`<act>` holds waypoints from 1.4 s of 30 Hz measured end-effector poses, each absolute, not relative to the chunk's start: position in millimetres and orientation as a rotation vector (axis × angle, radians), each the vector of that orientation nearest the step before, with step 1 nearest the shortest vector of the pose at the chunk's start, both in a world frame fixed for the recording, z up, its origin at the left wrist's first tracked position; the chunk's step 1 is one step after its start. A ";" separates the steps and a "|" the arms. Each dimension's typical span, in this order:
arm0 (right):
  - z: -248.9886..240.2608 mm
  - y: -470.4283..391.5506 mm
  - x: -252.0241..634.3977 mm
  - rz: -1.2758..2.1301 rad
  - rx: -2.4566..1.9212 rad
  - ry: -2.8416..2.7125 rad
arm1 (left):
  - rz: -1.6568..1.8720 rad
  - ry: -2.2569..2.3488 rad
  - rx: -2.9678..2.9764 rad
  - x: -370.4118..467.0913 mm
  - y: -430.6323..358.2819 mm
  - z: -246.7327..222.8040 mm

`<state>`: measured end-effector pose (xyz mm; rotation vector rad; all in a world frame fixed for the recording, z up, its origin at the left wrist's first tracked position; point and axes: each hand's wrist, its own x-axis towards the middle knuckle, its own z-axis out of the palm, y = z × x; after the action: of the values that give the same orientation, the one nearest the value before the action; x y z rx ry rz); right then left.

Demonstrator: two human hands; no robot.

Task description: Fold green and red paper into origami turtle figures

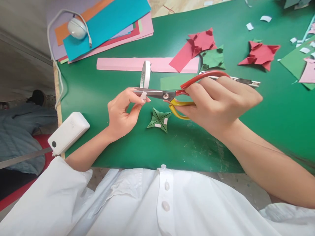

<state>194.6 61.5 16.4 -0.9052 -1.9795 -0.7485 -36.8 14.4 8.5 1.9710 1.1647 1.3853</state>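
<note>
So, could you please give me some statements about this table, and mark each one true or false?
1. The right hand holds the scissors. True.
2. Both scissor handles are blue. False: one is red, the other yellow.
3. The green star has two white pieces on it. True.
4. The blue paper lies under the orange paper. False: it lies over it.
5. The tape roll is white. True.

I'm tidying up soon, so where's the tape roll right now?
The tape roll is just left of centre in the head view, directly beyond the left hand, overlapping the pink strip in the picture.
</note>
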 end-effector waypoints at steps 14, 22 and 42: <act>4.0 73.8 207.5 -0.173 -1.607 -2.217 | 0.792 1.746 2.552 -57.1 25.2 3.1; 14.1 71.8 199.8 0.215 -1.802 -2.322 | 0.838 1.580 2.437 -41.4 13.6 14.9; 2.2 68.6 201.4 0.010 -0.931 -2.298 | 0.919 1.302 2.077 -23.8 3.4 22.4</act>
<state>201.4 68.6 2.2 -0.9306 -2.2975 0.0098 -23.8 3.4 22.4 2.0775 1.3022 0.9191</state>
